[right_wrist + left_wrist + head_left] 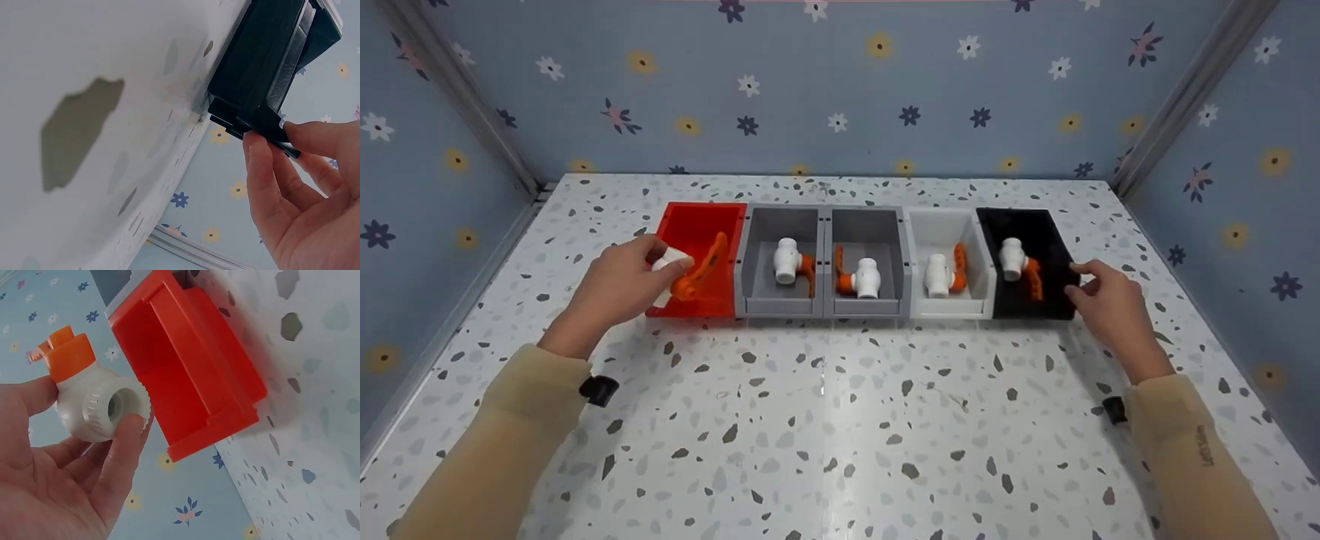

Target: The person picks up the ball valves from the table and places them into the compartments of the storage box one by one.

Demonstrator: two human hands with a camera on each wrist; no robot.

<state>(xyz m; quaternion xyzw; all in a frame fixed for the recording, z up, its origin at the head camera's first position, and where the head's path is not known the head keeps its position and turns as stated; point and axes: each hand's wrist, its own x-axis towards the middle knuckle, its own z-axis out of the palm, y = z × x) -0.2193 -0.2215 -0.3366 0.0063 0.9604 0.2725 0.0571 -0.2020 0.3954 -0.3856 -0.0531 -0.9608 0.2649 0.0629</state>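
My left hand (624,279) holds a white ball valve (101,405) with an orange handle (705,270) over the left side of the red bin (697,308). In the left wrist view, thumb and fingers grip the valve's white body, its round opening facing the camera. On the far right, my right hand (1110,307) pinches the side wall of the black bin (1061,247) between thumb and fingers. Inside that black bin lies another ball valve (1012,259), white with an orange handle.
Between the red and black bins stand two grey bins (784,306) (866,307) and a white bin (952,307), joined in a row, each with one white-and-orange valve. The speckled table (825,420) stretches in front; flowered panels (840,82) rise behind and at both sides.
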